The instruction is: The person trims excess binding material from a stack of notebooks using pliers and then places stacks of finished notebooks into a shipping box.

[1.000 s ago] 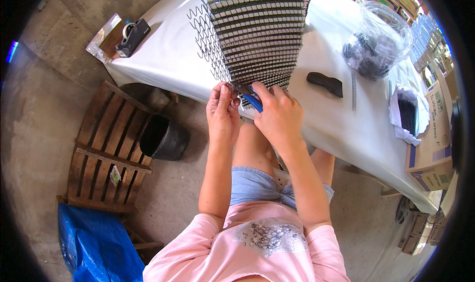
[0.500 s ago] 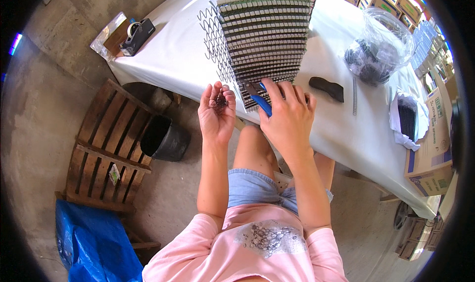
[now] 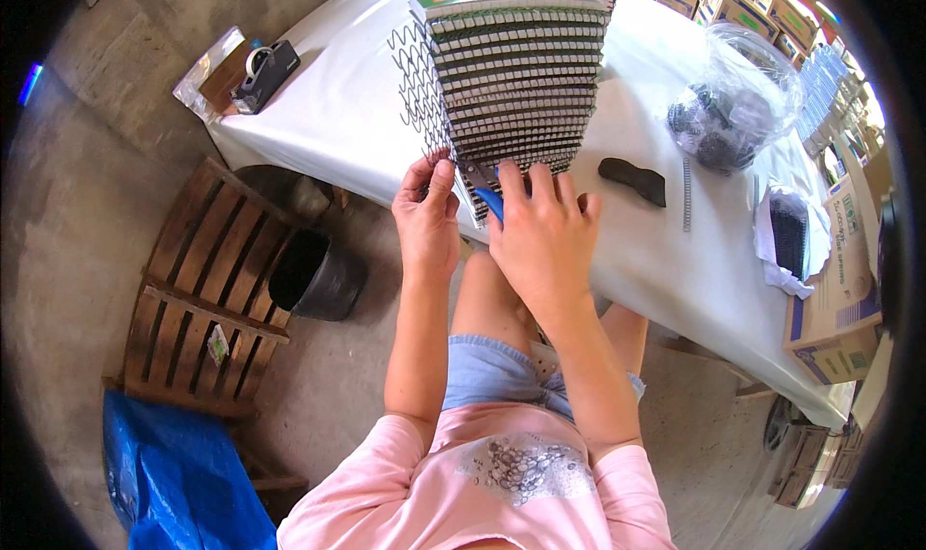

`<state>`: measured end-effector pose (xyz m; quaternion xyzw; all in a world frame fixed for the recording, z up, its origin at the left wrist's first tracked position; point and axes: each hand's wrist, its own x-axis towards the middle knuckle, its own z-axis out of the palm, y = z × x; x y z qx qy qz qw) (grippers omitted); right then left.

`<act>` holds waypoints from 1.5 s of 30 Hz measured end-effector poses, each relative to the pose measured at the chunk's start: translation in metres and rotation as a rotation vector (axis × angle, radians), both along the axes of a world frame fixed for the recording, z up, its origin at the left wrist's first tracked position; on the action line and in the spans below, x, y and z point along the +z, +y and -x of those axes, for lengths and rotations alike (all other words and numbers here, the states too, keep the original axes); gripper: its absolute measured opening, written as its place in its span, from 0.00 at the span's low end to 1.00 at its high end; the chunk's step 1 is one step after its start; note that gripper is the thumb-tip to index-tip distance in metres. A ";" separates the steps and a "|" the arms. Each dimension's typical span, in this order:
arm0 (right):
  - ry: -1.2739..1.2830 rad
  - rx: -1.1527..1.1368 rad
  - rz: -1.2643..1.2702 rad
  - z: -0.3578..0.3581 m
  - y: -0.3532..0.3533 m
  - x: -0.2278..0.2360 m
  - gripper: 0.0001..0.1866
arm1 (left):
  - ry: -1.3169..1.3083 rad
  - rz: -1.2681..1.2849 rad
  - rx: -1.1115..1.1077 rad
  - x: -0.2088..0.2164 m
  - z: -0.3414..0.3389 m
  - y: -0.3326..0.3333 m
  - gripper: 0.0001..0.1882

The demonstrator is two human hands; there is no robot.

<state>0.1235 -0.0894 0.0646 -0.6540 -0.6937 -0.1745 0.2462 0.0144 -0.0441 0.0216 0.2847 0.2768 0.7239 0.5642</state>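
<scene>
Pliers point(image 3: 490, 201), one blue-handled pair, sit in the right hand point(image 3: 543, 220), that grip wrapped over the handles, long axis slanting away and leftward, head just beside the left hand point(image 3: 427, 217). And that second grip is pinched, thumb to fingers, seemingly on dark wire scraps point(image 3: 425, 192), too small to count! Straight ahead of both hands stands one stack of spiral-bound notebooks point(image 3: 521, 77), too many to count surely, bound edges facing the person; coil ends point(image 3: 415, 82) jut leftward, nearer the left hand. Down left, one black bucket point(image 3: 338, 282). Rightward along the white-covered worktop point(image 3: 627, 246): one curved black object point(image 3: 633, 180), one loose coil point(image 3: 687, 195), one clear plastic bag point(image 3: 775, 72) of black coils. Far left, one tape dispenser point(image 3: 270, 77)!
</scene>
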 end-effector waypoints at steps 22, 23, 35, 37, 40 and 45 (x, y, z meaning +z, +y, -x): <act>0.087 0.081 -0.149 -0.010 0.001 -0.001 0.23 | 0.228 -0.064 0.065 0.004 0.002 -0.003 0.13; 0.085 0.077 -0.151 -0.009 0.002 -0.002 0.23 | 0.235 -0.057 0.070 0.004 0.001 -0.004 0.13; 0.075 0.047 -0.026 -0.009 0.008 -0.003 0.19 | 0.283 -0.102 0.136 -0.003 -0.001 -0.003 0.10; 0.169 0.175 0.048 -0.015 0.012 -0.005 0.21 | 0.286 -0.102 0.159 -0.003 -0.004 -0.003 0.09; 0.222 0.209 0.026 -0.018 0.010 -0.004 0.22 | 0.281 -0.107 0.157 -0.003 -0.007 -0.004 0.09; 0.157 0.175 0.007 -0.023 0.012 -0.008 0.22 | 0.501 -0.075 0.311 0.005 -0.015 -0.015 0.10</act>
